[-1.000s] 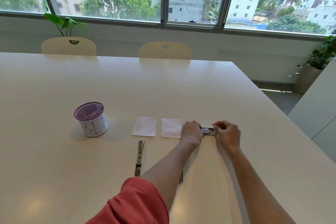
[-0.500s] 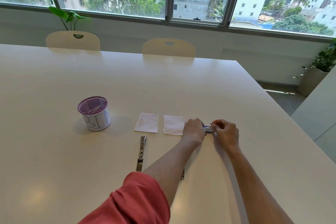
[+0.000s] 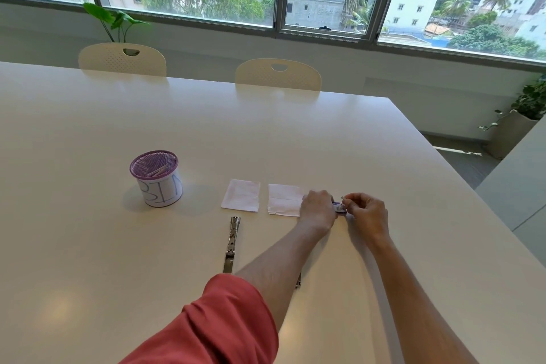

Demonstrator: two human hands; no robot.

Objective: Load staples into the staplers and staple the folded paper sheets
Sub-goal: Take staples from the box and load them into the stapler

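Two folded white paper sheets lie side by side on the table, the left sheet (image 3: 241, 195) and the right sheet (image 3: 285, 199). An opened metal stapler (image 3: 232, 244) lies flat in front of the left sheet. A second stapler (image 3: 298, 282) shows only as a small metal end beside my left forearm. My left hand (image 3: 317, 208) holds a small blue staple box (image 3: 339, 207) just right of the right sheet. My right hand (image 3: 366, 214) pinches something small and metallic at the box's open end; it looks like a strip of staples.
A purple mesh cup (image 3: 156, 182) with a paper label reading "BIN" stands at the left, with small items inside. Two cream chairs (image 3: 277, 74) face the white table's (image 3: 206, 127) far edge. The table's right edge runs diagonally close to my right arm.
Both hands stay together at the staple box. My right hand's fingertips have drawn slightly up and away from the box with the small metal piece.
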